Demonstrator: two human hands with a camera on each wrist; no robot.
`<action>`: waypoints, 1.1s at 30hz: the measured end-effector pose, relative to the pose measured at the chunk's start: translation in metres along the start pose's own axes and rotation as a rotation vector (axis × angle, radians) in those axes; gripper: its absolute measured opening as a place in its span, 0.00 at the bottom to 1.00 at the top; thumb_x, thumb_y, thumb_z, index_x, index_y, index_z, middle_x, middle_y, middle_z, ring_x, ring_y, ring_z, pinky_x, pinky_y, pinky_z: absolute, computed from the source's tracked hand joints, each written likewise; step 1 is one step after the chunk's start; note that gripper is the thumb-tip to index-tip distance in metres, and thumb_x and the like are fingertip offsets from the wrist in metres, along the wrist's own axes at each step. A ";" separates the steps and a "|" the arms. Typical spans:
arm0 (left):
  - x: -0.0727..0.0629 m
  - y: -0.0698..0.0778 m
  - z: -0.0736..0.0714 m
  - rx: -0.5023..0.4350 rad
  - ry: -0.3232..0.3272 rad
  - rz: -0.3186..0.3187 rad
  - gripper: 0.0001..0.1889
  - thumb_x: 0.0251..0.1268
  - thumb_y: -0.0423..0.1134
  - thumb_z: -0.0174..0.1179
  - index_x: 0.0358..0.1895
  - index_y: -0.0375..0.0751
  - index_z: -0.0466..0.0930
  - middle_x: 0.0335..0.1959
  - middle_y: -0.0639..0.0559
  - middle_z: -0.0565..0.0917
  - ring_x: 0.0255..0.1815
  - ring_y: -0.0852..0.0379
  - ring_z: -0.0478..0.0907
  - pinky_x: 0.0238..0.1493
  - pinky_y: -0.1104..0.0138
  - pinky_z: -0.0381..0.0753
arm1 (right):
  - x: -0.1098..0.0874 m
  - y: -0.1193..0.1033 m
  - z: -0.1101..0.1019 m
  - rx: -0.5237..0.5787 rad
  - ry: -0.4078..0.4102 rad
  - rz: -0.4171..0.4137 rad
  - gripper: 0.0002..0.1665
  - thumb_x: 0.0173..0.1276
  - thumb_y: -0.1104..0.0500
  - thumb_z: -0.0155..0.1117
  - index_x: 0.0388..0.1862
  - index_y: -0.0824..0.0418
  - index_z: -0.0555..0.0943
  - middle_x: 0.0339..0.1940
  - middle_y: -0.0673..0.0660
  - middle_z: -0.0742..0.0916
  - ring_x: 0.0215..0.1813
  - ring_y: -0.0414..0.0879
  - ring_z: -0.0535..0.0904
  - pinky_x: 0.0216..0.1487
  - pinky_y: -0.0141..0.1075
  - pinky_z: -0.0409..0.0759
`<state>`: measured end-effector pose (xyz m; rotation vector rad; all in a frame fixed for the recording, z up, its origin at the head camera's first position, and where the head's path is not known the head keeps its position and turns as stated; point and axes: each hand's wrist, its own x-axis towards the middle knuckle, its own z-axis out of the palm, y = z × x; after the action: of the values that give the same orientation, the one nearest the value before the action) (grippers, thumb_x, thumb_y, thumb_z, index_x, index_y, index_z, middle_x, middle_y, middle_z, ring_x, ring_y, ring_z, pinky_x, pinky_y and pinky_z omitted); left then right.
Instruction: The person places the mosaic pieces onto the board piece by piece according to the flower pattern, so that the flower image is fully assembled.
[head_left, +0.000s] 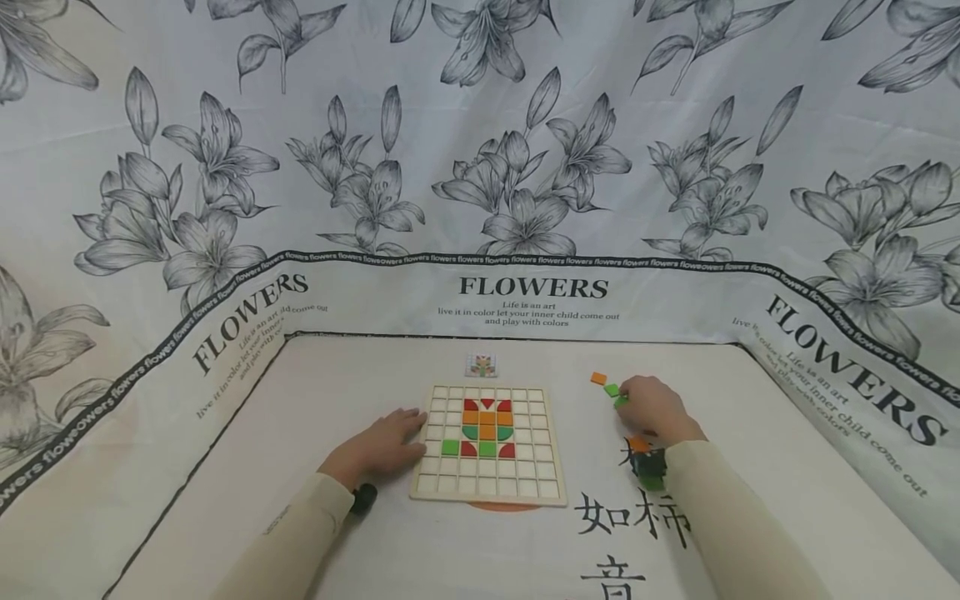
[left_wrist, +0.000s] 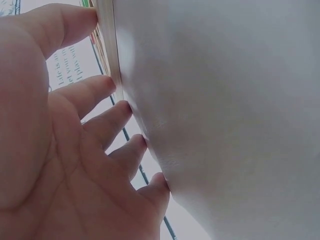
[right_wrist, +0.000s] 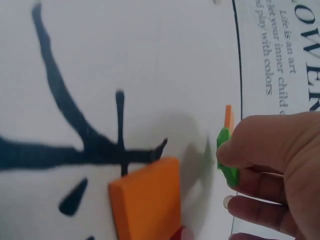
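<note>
My left hand (head_left: pixel 381 446) lies beside a square wooden grid board (head_left: pixel 555 467), its fingers extended. In the left wrist view, the thumb (left_wrist: pixel 75 22) touches the board's side edge (left_wrist: pixel 106 35) and the other fingertips rest on the white cloth. Several red, orange and green tiles form a flower-like pattern on the board; one green square tile (head_left: pixel 450 447) sits at the pattern's lower left. Right of the board, my right hand (head_left: pixel 655 408) pinches a small green tile (right_wrist: pixel 228 160) between thumb and fingers. Another green tile (head_left: pixel 612 390) and an orange tile (head_left: pixel 598 378) lie just beyond its fingertips.
A small pattern card (head_left: pixel 481 365) lies behind the board. Under the right wrist are an orange tile (right_wrist: pixel 150 200) and a partly hidden green piece (head_left: pixel 652 482). An orange round print (head_left: pixel 504 506) shows below the board. Flower-printed cloth (head_left: pixel 525 208) rises behind.
</note>
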<state>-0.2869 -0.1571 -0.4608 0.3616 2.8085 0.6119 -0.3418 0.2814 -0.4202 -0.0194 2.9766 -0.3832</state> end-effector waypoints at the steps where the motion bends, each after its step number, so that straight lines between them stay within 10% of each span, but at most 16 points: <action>1: 0.000 0.000 0.000 0.000 -0.003 -0.002 0.33 0.69 0.52 0.50 0.75 0.49 0.59 0.77 0.50 0.59 0.80 0.46 0.49 0.79 0.49 0.51 | -0.001 -0.003 0.000 0.002 0.000 -0.006 0.25 0.65 0.60 0.59 0.60 0.68 0.77 0.56 0.66 0.82 0.41 0.53 0.75 0.42 0.46 0.78; 8: 0.001 0.002 -0.004 0.012 -0.016 -0.001 0.33 0.69 0.52 0.51 0.75 0.48 0.59 0.77 0.49 0.60 0.79 0.47 0.52 0.78 0.51 0.55 | -0.008 -0.026 0.002 0.014 0.000 -0.084 0.24 0.61 0.59 0.65 0.56 0.65 0.80 0.54 0.63 0.84 0.48 0.54 0.77 0.55 0.54 0.79; 21: 0.007 0.010 -0.013 0.023 -0.057 -0.022 0.35 0.63 0.48 0.56 0.74 0.45 0.61 0.76 0.47 0.61 0.78 0.47 0.54 0.77 0.52 0.57 | -0.028 -0.068 0.007 0.026 0.009 -0.286 0.20 0.58 0.59 0.68 0.50 0.62 0.85 0.41 0.52 0.87 0.39 0.44 0.78 0.39 0.38 0.81; 33: 0.005 0.007 -0.010 0.021 -0.076 -0.011 0.42 0.50 0.43 0.58 0.75 0.47 0.59 0.77 0.48 0.59 0.78 0.47 0.53 0.77 0.50 0.57 | -0.046 -0.097 0.026 0.061 -0.042 -0.338 0.18 0.60 0.58 0.70 0.50 0.58 0.85 0.43 0.48 0.87 0.47 0.45 0.79 0.54 0.43 0.81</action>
<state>-0.2935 -0.1533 -0.4499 0.3652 2.7441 0.5552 -0.2935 0.1828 -0.4142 -0.5218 2.9152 -0.5040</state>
